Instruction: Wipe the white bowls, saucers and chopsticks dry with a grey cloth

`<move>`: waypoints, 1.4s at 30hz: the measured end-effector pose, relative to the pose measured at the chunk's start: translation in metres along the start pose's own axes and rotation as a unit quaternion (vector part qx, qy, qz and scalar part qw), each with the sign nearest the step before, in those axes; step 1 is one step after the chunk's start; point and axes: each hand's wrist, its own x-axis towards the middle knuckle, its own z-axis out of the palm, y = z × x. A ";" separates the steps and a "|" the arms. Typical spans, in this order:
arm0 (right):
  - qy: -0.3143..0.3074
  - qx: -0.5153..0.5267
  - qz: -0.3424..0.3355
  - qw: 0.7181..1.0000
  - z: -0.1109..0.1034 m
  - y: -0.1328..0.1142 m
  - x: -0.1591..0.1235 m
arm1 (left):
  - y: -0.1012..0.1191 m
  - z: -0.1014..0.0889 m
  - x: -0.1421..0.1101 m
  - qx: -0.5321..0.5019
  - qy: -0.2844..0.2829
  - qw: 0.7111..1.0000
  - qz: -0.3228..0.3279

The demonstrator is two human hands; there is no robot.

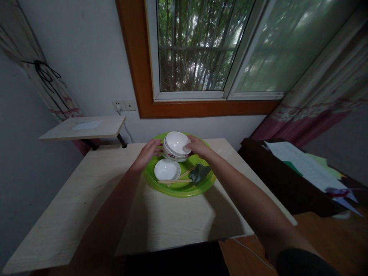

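A person's right hand (pixel 197 145) pinched the rim of a stack of white bowls (pixel 176 147) beneath a window (pixel 195 46), the thumb over the top bowl's lip, as seen in the head view. The left hand (pixel 148 151) stood loosely spread just beside the stack; from the room, I could not tell whether its fingertips touched. The stack was at the far side of a green basin (pixel 184 194) on a pale table (pixel 175 226). Nearer lay a white dish (pixel 167 169), chopsticks (pixel 175 181) and a dark green cloth (pixel 199 173).
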 end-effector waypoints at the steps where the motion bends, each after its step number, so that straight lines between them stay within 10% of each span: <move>1: 0.002 -0.004 -0.002 1.000 0.004 -0.002 0.001 | 0.001 0.000 -0.001 -0.018 -0.020 1.000 -0.011; 14: 0.063 -0.145 -0.095 0.983 0.033 -0.020 -0.002 | -0.005 -0.004 -0.001 -0.071 -0.046 0.996 -0.008; 26: 0.115 -0.034 -0.232 0.965 0.027 -0.001 -0.023 | -0.001 -0.007 0.002 -0.244 0.014 0.969 -0.045; 33: -0.181 -0.199 -0.356 0.895 0.018 0.038 -0.047 | 0.001 -0.004 0.003 -0.260 0.023 0.963 -0.065; 42: -0.272 -0.450 -0.303 0.795 0.048 0.046 -0.045 | 0.000 -0.005 0.002 -0.234 0.010 0.971 -0.050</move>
